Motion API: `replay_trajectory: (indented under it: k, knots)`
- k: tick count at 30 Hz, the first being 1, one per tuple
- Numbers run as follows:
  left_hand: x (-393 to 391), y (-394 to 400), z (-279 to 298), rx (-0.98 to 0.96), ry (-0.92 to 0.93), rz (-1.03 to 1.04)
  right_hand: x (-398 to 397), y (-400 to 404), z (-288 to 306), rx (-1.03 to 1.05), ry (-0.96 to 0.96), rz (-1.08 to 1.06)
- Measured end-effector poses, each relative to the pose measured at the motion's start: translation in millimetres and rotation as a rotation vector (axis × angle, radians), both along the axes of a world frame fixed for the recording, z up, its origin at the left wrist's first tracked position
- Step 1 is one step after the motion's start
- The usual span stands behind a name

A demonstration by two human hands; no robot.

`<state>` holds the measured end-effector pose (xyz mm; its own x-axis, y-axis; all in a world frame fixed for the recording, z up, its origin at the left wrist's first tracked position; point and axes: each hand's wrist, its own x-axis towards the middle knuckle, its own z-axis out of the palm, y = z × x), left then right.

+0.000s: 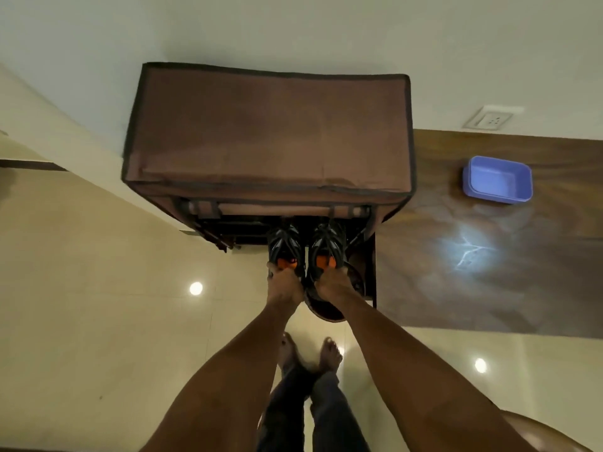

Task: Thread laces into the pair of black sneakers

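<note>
so both hands are curled round the heel collars, left hand point(283, 283) on the left sneaker point(284, 247), right hand point(332, 282) on the right sneaker point(327, 247), at the shoe rack point(267, 132) opening. Light, floppy uppers probably, heels seem the firmest hold

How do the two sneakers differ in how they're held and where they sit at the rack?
The left sneaker is gripped by the left hand and sits nearer the rack's middle; the right sneaker is gripped by the right hand, nearer the rack's right side. Both are black with orange insides, held at the heel, toes pointing into the rack.
</note>
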<state>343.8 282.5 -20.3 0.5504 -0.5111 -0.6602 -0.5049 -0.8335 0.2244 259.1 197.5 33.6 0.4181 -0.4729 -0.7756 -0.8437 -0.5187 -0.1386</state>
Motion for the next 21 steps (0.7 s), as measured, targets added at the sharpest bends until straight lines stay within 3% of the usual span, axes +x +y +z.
replay_trajectory:
  k: [2,4,10,17,21]
  knots:
    - [16.7,-21.1,-25.4,-0.026,-0.020,-0.040,13.4,-17.3,-34.5,-0.012,-0.054,-0.049]
    - [33.7,-43.8,-47.4,-0.093,-0.034,-0.055,25.0,-36.1,-67.4,-0.032,-0.116,-0.233]
    - [71.7,-104.1,-86.0,-0.173,-0.063,-0.067,53.7,-91.8,-103.7,-0.065,-0.196,-0.294]
    - [72.9,-115.3,-75.3,-0.099,-0.026,-0.198,61.6,-108.7,-114.6,-0.091,-0.138,-0.222]
    - [62.3,-87.7,-48.3,-0.258,-0.036,-0.083,42.9,-89.6,-93.3,-0.235,-0.287,-0.241]
